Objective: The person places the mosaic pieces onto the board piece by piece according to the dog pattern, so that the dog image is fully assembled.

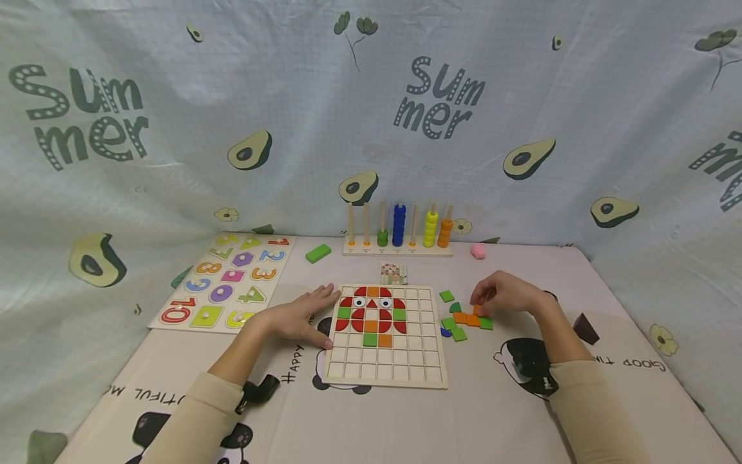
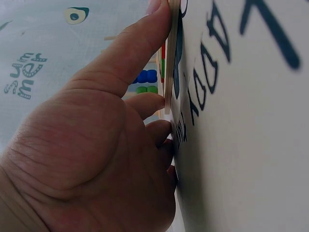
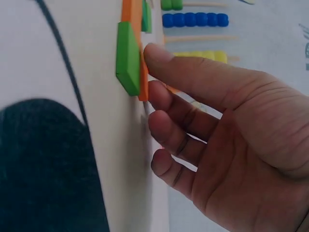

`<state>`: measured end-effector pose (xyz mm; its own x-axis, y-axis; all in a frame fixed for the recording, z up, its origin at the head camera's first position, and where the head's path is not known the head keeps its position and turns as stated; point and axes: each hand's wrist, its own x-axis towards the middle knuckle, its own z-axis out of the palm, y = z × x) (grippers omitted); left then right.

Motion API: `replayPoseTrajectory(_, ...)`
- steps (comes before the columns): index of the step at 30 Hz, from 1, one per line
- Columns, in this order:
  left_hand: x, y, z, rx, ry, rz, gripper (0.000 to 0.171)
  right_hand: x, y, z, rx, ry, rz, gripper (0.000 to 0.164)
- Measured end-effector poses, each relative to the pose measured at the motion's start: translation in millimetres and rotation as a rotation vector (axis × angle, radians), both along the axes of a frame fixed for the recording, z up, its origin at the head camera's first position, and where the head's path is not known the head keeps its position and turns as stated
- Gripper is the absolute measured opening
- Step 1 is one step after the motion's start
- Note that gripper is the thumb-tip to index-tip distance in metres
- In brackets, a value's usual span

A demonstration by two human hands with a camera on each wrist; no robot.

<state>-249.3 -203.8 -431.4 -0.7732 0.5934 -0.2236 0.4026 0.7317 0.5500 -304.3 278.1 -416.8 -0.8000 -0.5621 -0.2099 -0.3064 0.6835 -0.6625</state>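
A wooden grid board (image 1: pixel 385 374) lies in the middle, with red, green, orange and white pieces forming an owl-like figure in its upper left part. My left hand (image 1: pixel 298 316) rests at the board's left edge, fingers spread; in the left wrist view its thumb (image 2: pixel 130 53) lies against the edge. To the right of the board is a loose group of tiles. My right hand (image 1: pixel 504 293) is over this group, fingers bent, thumb and index apart at an orange square tile (image 3: pixel 144 77). Beside that tile sits a green square tile (image 3: pixel 127 60). Whether the fingertips touch the orange tile is hard to tell.
Behind the board stand a picture card (image 1: pixel 394 274) and a bead counting rack (image 1: pixel 397 251). A number puzzle board (image 1: pixel 237 277) lies at left, near a green block (image 1: pixel 317 253). A pink piece (image 1: pixel 478 251) is at back right, a dark wedge-like object (image 1: pixel 586 328) at right.
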Motion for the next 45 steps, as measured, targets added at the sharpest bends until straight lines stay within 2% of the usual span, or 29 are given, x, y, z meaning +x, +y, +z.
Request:
replayPoseTrajectory(5,-0.1,0.2,0.0,0.007,0.002,-0.003,0.106,1.0,-0.2,-0.5,0.003,-0.004,-0.006,0.017)
replayPoseTrajectory(11,0.5,-0.4,1.5,0.006,-0.004,-0.001,0.106,-2.3,7.1,-4.5,0.002,0.064,-0.066,0.016)
replayPoseTrajectory(14,0.2,-0.6,0.5,0.004,-0.004,0.003,0.106,-4.4,10.1,-6.7,-0.042,0.115,-0.118,0.015)
replayPoseTrajectory(18,-0.4,-0.9,-0.7,0.0,-0.005,0.004,0.106,-4.2,2.3,-2.4,-0.137,0.15,-0.135,0.013)
replayPoseTrajectory(25,0.9,-1.0,0.8,-0.007,-0.007,0.008,0.106,3.7,-42.1,15.0,-0.313,0.107,-0.019,0.014)
replayPoseTrajectory(30,0.7,-0.6,0.5,-0.009,-0.008,0.013,0.106,11.3,-78.3,20.6,-0.34,0.093,0.091,0.014)
replayPoseTrajectory(36,-0.4,-0.4,-1.2,-0.008,-0.002,0.007,0.106,19.8,-114.2,20.4,-0.298,0.099,0.196,0.011)
replayPoseTrajectory(43,1.1,-0.2,1.3,-0.011,-0.006,0.013,0.106,34.1,-140.2,13.9,-0.149,0.069,0.312,0.012)
replayPoseTrajectory(45,1.3,-0.2,1.5,-0.01,-0.008,0.015,0.106,37.3,-144.8,10.4,-0.102,0.09,0.335,0.012)
